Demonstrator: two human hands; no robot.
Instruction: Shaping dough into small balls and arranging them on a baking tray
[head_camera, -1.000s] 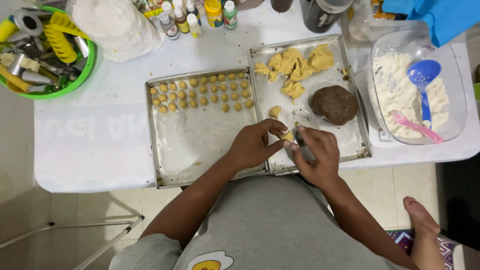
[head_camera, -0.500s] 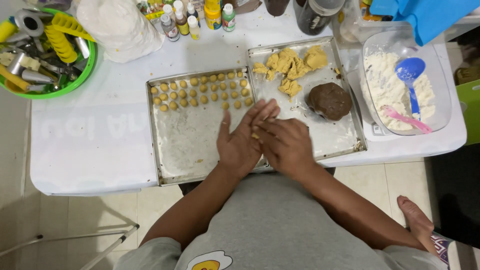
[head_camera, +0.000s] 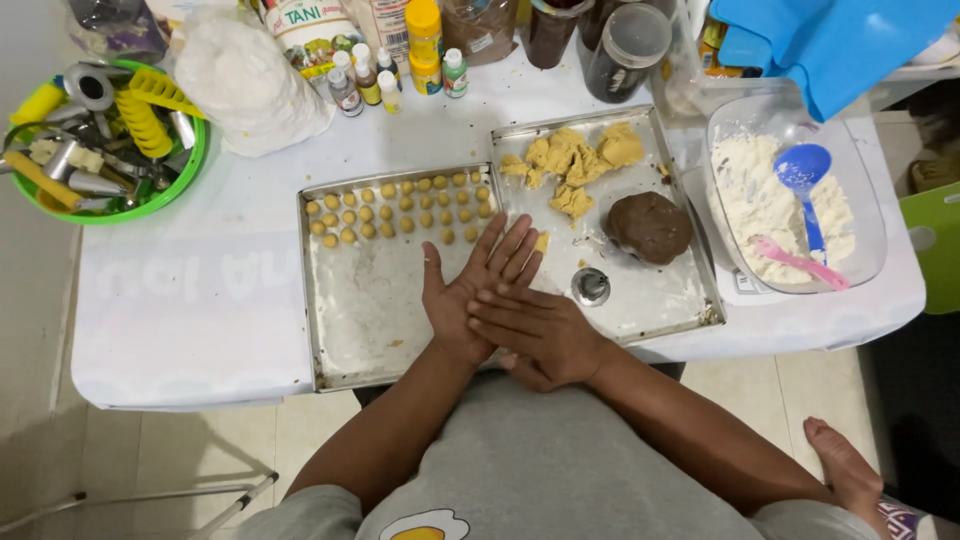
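Observation:
My left hand (head_camera: 470, 290) lies flat with its fingers pointing away from me. My right hand (head_camera: 545, 335) lies crosswise over its palm, the two pressed together over the seam between two metal trays. The small piece of yellow dough is hidden between the palms. The left tray (head_camera: 360, 320) carries rows of small yellow dough balls (head_camera: 400, 205) along its far side. On the right tray (head_camera: 660, 305) are torn lumps of yellow dough (head_camera: 575, 160), a round brown dough lump (head_camera: 650, 227), a small yellow bit (head_camera: 541, 242) by my fingertips and a small metal cup (head_camera: 590, 286).
A clear tub (head_camera: 872, 250) of white flour with a blue spoon (head_camera: 803, 170) and a pink spatula (head_camera: 800, 262) stands at the right. A green basket (head_camera: 190, 165) of tools is at the far left. A white bag (head_camera: 250, 85), small bottles (head_camera: 390, 75) and jars line the back.
One second ago my fingertips pinched a dough piece and a small tool over the right tray. Since then my palms have closed flat on each other and the metal cup sits on the tray.

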